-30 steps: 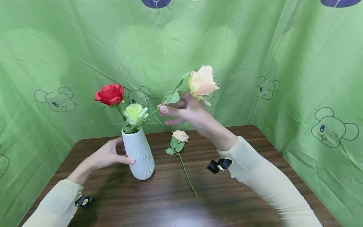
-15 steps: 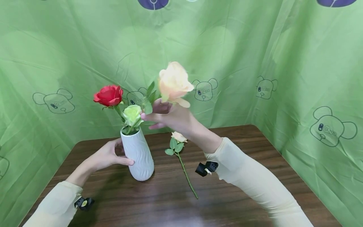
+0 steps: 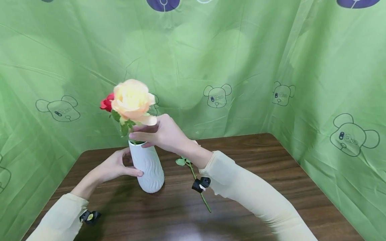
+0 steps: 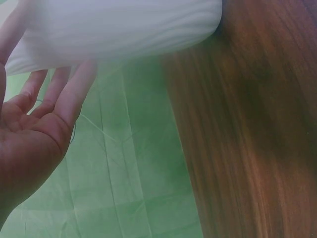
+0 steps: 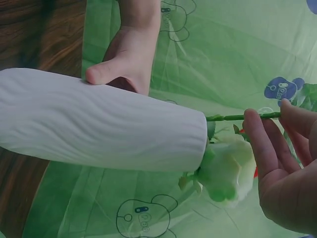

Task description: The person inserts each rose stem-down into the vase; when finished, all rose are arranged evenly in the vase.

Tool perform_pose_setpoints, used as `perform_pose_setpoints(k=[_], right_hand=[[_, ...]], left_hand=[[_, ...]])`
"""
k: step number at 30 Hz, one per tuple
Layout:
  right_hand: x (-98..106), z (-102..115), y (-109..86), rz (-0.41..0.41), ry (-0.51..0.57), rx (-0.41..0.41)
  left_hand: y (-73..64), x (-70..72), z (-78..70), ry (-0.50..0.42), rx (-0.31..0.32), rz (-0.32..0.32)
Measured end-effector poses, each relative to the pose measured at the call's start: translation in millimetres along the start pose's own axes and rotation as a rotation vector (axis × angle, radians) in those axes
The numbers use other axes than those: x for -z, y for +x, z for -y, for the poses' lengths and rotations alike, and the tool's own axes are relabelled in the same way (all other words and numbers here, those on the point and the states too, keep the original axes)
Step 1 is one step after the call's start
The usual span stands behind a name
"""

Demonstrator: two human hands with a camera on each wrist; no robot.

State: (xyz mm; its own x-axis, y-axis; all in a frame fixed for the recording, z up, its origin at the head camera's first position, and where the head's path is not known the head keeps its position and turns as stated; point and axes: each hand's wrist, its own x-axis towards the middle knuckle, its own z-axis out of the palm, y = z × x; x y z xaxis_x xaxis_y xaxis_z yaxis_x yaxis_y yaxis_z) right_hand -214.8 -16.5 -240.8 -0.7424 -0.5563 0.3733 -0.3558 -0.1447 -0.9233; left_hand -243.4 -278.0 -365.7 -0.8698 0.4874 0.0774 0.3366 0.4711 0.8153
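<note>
A white ridged vase [image 3: 148,169] stands on the table, and my left hand [image 3: 114,166] grips its side, thumb in front. In the left wrist view the fingers [image 4: 74,96] reach the vase wall. My right hand [image 3: 167,135] pinches the stem of a large peach rose [image 3: 131,100] just above the vase mouth. Seen from the right wrist, the green stem [image 5: 230,118] runs in at the rim. A red rose [image 3: 107,103] is partly hidden behind the peach bloom. The pale green rose [image 5: 229,171] sits at the rim and is covered in the head view.
Another peach rose lies on the dark wooden table [image 3: 241,201]; its stem [image 3: 205,202] shows, while my right forearm covers most of its bloom. A green curtain [image 3: 187,67] with bear drawings hangs behind and at both sides.
My right hand has carried the peach rose left and down to the vase, its stem now more upright and in the mouth. The left hand keeps its grip on the vase.
</note>
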Motion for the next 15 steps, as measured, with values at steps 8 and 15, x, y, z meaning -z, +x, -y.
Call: perform_pose_setpoints(k=[8,15], right_hand=[[-13,-1,10.1,-0.018,-0.143,0.037],[-15,-6,15.5,-0.025,-0.309,0.066]], left_hand=[[1.7,0.5,-0.6,0.000,0.019,0.005],[2.1,1.3,-0.3,0.018,0.008,0.009]])
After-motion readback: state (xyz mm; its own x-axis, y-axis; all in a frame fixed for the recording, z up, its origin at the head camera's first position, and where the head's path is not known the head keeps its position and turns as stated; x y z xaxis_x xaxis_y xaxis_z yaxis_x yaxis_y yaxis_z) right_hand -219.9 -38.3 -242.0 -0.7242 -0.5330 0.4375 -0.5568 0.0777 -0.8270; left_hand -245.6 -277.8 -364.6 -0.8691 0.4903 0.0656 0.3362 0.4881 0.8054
